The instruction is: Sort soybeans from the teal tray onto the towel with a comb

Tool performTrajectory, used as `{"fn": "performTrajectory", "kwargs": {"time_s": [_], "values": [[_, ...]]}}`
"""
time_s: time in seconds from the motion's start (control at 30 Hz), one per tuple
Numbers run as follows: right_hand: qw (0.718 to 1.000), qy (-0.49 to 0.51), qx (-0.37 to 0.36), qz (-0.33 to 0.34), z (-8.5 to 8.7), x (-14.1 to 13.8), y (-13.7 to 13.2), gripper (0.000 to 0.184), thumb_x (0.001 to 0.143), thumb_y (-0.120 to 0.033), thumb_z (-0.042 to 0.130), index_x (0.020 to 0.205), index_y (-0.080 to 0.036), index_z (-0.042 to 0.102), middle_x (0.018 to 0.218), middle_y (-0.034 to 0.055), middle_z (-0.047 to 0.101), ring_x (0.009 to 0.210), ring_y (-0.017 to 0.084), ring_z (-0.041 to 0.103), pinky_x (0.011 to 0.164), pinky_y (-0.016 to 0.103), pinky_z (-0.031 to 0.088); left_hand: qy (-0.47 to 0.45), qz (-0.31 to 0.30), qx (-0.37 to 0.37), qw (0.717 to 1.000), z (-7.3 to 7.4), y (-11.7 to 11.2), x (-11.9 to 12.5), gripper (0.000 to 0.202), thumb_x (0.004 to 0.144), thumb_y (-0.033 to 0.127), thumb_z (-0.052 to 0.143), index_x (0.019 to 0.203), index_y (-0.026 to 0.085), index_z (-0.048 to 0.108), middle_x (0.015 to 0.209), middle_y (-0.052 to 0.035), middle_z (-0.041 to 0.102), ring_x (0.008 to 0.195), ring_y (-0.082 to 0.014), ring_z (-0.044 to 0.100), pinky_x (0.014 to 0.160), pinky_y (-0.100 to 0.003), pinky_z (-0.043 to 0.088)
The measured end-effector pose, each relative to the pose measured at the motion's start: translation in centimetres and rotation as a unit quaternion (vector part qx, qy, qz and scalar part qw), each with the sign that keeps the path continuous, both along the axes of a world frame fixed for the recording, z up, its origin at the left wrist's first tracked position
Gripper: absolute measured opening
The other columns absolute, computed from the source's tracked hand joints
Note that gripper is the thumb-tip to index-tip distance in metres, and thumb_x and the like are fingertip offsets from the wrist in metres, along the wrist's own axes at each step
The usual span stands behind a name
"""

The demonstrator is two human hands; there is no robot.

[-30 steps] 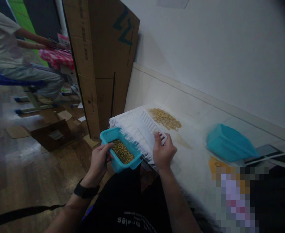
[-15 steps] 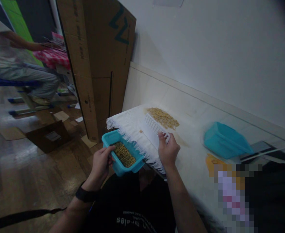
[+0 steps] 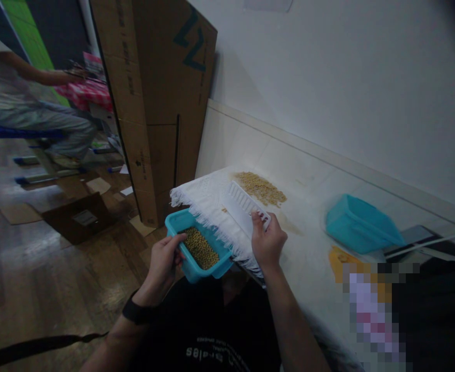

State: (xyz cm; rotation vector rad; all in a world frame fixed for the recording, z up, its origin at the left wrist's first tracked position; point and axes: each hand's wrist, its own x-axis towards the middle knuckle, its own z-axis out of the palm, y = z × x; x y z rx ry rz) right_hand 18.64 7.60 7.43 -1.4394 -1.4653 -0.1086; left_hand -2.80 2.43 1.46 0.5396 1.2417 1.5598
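My left hand point(image 3: 165, 258) grips the near rim of a small teal tray point(image 3: 181, 222) filled with yellow-green beans point(image 3: 201, 248), held just below the fringed edge of a white cloth point(image 3: 207, 199). My right hand point(image 3: 268, 240) is closed on a white slotted plastic scraper point(image 3: 242, 206) that lies flat on the cloth. One or two loose beans sit beside the scraper. A pile of beans point(image 3: 260, 187) lies farther back on the cloth near the wall.
A second teal tray point(image 3: 361, 225) lies tilted at the right. A tall cardboard box point(image 3: 157, 93) stands left of the table against the white wall. Another person point(image 3: 29, 111) sits at the far left; flattened cardboard lies on the wooden floor.
The scraper and my right hand drew slightly back toward the cloth's fringe. The teal tray shifted a little right, closer under the edge.
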Motion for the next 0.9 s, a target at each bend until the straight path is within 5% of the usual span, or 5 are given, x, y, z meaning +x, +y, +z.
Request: {"fn": "performTrajectory", "kwargs": {"time_s": [0.9], "values": [[0.998,-0.063,0.014,0.007,1.0,-3.3,-0.9,0.037,0.095,-0.046,0.046,0.08,-0.016,0.063,0.06,0.0048,0.066,0.052,0.018,0.063,0.051,0.024,0.038,-0.006,0.002,0.003,1.0,0.0,-0.1,-0.1,0.033,0.063,0.034,0.075,0.047,0.02,0.05,0.035,0.0058,0.046,0.03,-0.0068,0.033,0.03,-0.02,0.026]]}}
